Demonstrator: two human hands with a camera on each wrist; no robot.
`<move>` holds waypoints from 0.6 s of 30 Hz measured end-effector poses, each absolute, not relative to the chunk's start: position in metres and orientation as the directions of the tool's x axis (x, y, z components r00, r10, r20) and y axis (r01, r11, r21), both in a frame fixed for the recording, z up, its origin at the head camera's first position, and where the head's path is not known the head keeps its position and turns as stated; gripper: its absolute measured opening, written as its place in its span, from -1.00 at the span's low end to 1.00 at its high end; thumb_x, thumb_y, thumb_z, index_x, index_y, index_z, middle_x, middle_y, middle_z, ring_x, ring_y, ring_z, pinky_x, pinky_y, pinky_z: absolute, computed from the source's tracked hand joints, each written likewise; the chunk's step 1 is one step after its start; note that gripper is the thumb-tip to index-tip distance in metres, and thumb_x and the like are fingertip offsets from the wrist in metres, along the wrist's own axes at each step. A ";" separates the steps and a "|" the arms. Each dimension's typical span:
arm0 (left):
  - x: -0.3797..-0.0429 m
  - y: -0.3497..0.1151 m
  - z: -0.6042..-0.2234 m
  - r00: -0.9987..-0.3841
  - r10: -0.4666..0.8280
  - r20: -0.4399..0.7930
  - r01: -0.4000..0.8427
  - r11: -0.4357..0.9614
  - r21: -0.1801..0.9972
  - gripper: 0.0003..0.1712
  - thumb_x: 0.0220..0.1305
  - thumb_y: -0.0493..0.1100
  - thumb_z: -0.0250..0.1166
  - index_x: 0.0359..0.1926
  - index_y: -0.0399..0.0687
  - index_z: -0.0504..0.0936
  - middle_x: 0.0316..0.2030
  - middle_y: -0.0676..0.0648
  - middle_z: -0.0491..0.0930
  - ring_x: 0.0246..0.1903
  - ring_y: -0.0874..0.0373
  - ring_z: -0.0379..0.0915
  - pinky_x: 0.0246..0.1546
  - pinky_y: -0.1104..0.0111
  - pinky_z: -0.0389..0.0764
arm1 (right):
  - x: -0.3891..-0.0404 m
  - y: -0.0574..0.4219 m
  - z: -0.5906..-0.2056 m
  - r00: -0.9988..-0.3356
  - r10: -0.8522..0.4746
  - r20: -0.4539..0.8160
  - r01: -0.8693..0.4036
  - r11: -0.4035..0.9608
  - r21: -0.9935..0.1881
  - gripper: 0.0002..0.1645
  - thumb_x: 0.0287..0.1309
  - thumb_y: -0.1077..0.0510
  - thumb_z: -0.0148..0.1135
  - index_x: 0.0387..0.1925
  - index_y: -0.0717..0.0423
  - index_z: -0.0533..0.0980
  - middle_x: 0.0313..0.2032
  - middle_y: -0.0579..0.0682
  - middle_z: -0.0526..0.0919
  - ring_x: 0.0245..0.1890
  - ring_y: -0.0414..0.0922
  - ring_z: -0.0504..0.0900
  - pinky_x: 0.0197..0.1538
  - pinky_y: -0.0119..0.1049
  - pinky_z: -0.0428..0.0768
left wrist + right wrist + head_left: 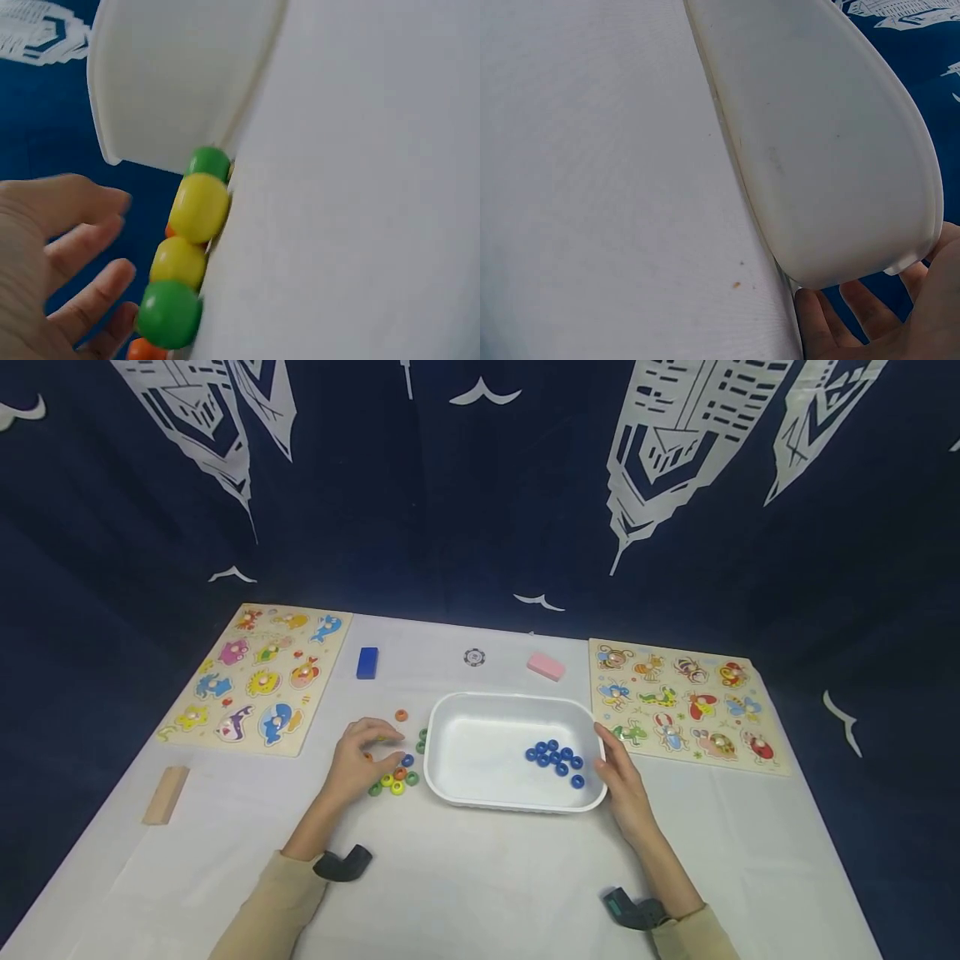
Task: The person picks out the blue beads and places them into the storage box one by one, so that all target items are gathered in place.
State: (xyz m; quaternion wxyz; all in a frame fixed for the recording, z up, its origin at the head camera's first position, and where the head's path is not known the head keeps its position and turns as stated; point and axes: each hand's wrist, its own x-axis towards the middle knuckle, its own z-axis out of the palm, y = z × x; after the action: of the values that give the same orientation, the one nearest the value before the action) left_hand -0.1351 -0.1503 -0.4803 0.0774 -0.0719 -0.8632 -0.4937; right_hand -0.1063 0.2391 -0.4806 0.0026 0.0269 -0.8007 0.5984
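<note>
In the head view my left hand (354, 764) hovers over a loose group of beads, its thumb and fingers spread apart and curved, with nothing pinched between them. Green, yellow (397, 787), orange (401, 773) and blue (407, 760) beads lie by it. The left wrist view shows green (171, 313) and yellow (200, 207) beads beside the fingers. My right hand (626, 789) holds the right end of a white tray (480, 793), thumb and fingers at its rim. Several blue beads (555, 757) sit in the tray's right half. Part of the right fingers is hidden behind the tray.
Wooden puzzle boards stand left (247, 685) and right (686, 706). Behind the tray are a blue block (367, 663), a round chip (474, 657) and a pink block (546, 666). A wooden block (166, 795) lies far left. A dark curtain (450, 527) hangs behind.
</note>
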 end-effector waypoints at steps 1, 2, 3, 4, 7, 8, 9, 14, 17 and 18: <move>-0.136 -0.151 -0.484 -0.974 0.061 0.220 0.220 0.506 0.834 -0.74 -0.18 -0.20 0.43 -0.35 0.08 0.63 -0.20 0.10 0.49 -0.06 0.19 0.23 0.01 0.18 0.25 | -0.106 0.239 -0.480 -0.999 -0.040 0.034 -0.043 0.282 -0.958 -0.45 0.27 0.09 -0.16 0.28 -0.24 0.08 0.36 -0.11 -0.04 0.36 -0.12 -0.13 0.32 -0.03 -0.07; -0.136 -0.151 -0.487 -0.970 0.077 0.232 0.238 0.513 0.825 -0.73 -0.19 -0.20 0.43 -0.35 0.08 0.63 -0.20 0.09 0.48 -0.05 0.17 0.22 0.03 0.17 0.24 | -0.106 0.238 -0.478 -0.999 -0.041 0.029 -0.039 0.280 -0.959 -0.44 0.27 0.11 -0.16 0.28 -0.22 0.08 0.36 -0.10 -0.04 0.36 -0.11 -0.13 0.32 -0.02 -0.07; -0.137 -0.151 -0.490 -0.965 0.093 0.246 0.257 0.528 0.809 -0.72 -0.20 -0.20 0.44 -0.35 0.08 0.63 -0.19 0.09 0.48 -0.03 0.16 0.21 0.05 0.16 0.24 | -0.105 0.237 -0.475 -0.999 -0.041 0.025 -0.036 0.278 -0.960 -0.44 0.27 0.13 -0.16 0.29 -0.20 0.08 0.36 -0.08 -0.05 0.36 -0.10 -0.14 0.32 -0.02 -0.07; -0.137 -0.151 -0.492 -0.960 0.104 0.259 0.273 0.544 0.794 -0.72 -0.21 -0.20 0.44 -0.35 0.08 0.64 -0.19 0.09 0.48 -0.02 0.15 0.20 0.07 0.15 0.23 | -0.104 0.236 -0.472 -0.999 -0.042 0.022 -0.033 0.277 -0.960 -0.44 0.27 0.14 -0.16 0.29 -0.18 0.08 0.36 -0.07 -0.05 0.36 -0.08 -0.14 0.32 -0.01 -0.07; -0.138 -0.150 -0.493 -0.955 0.126 0.268 0.290 0.589 0.754 -0.73 -0.22 -0.18 0.44 -0.36 0.05 0.64 -0.19 0.09 0.48 0.03 0.13 0.17 0.12 0.13 0.20 | -0.100 0.232 -0.462 -0.999 -0.042 0.008 -0.020 0.284 -0.958 -0.43 0.26 0.18 -0.18 0.30 -0.12 0.06 0.36 -0.03 -0.06 0.36 -0.05 -0.15 0.31 -0.01 -0.06; -0.138 -0.149 -0.493 -0.954 0.132 0.270 0.293 0.604 0.742 -0.73 -0.22 -0.17 0.45 -0.37 0.04 0.65 -0.19 0.09 0.47 0.04 0.13 0.16 0.13 0.13 0.18 | -0.099 0.231 -0.459 -0.999 -0.042 0.008 -0.020 0.286 -0.958 -0.42 0.26 0.19 -0.18 0.30 -0.09 0.05 0.36 -0.02 -0.07 0.36 -0.04 -0.15 0.31 0.00 -0.05; -0.138 -0.149 -0.493 -0.953 0.135 0.272 0.296 0.615 0.731 -0.74 -0.23 -0.16 0.45 -0.37 0.04 0.65 -0.20 0.09 0.48 0.04 0.13 0.16 0.13 0.13 0.17 | -0.098 0.230 -0.457 -0.999 -0.041 0.008 -0.020 0.289 -0.957 -0.42 0.26 0.19 -0.18 0.30 -0.08 0.05 0.36 -0.02 -0.07 0.36 -0.04 -0.15 0.31 -0.01 -0.05; -0.137 -0.146 -0.490 -0.949 0.162 0.271 0.309 0.652 0.693 -0.77 -0.22 -0.13 0.45 -0.42 0.01 0.67 -0.21 0.06 0.50 0.05 0.11 0.15 0.14 0.12 0.12 | -0.098 0.228 -0.454 -0.999 -0.037 0.008 -0.019 0.296 -0.955 -0.43 0.26 0.20 -0.19 0.30 -0.07 0.05 0.36 -0.01 -0.06 0.36 -0.03 -0.14 0.31 -0.03 -0.04; -0.136 -0.144 -0.488 -0.953 0.170 0.250 0.297 0.677 0.674 -0.79 -0.21 -0.11 0.43 -0.43 0.01 0.68 -0.21 0.05 0.51 0.07 0.10 0.13 0.16 0.10 0.09 | -0.098 0.229 -0.455 -0.999 -0.037 0.007 -0.018 0.296 -0.955 -0.42 0.26 0.18 -0.18 0.30 -0.08 0.05 0.36 -0.01 -0.06 0.36 -0.03 -0.14 0.32 -0.04 -0.05; -0.136 -0.144 -0.488 -0.956 0.169 0.242 0.290 0.684 0.670 -0.80 -0.21 -0.11 0.43 -0.44 0.01 0.68 -0.21 0.04 0.51 0.08 0.09 0.12 0.16 0.09 0.08 | -0.098 0.229 -0.455 -0.999 -0.038 0.010 -0.021 0.296 -0.955 -0.42 0.26 0.18 -0.18 0.30 -0.07 0.05 0.36 0.00 -0.06 0.36 -0.02 -0.14 0.32 -0.02 -0.06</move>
State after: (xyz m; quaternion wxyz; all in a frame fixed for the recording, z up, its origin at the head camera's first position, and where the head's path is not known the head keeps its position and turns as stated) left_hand -0.1361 -0.1438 -0.4876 0.0805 -0.1255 -0.9139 -0.3775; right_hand -0.0982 0.2286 -0.4548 -0.0073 0.0183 -0.8048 0.5932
